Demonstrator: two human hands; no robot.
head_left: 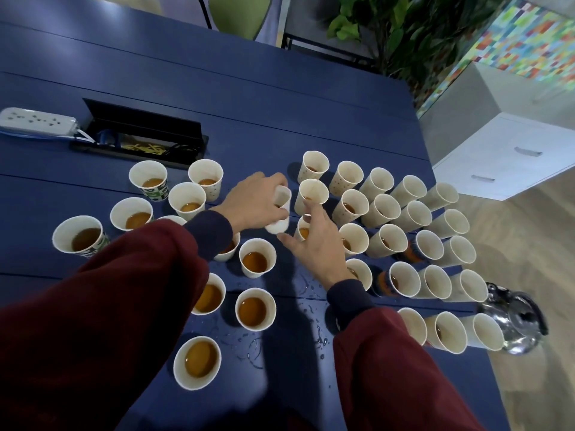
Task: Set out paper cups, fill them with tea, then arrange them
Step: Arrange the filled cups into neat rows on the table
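Step in hand, by judgement: arrange phase. Cups across the tabletop [249, 119] already hold tea.

- L hand [255, 202]: fingers clamped round a white paper cup [280, 209], between the loose L-side group and the R-side rows [404, 219]. Lifted or standing: cannot tell.
- R hand [311, 241]: fingers apart, holding nothing, over a filled cup [302, 232]. Contact: cannot tell.

Next move: seat the held cup upright in line w/ a row, w/o tipping neighbours. Drops [311, 290] on the tabletop suggest slip risk.

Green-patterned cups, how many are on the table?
2. One green-patterned cup stands near the open cable box; the other is farthest left, beside the left sleeve. More could be hidden under the arms.
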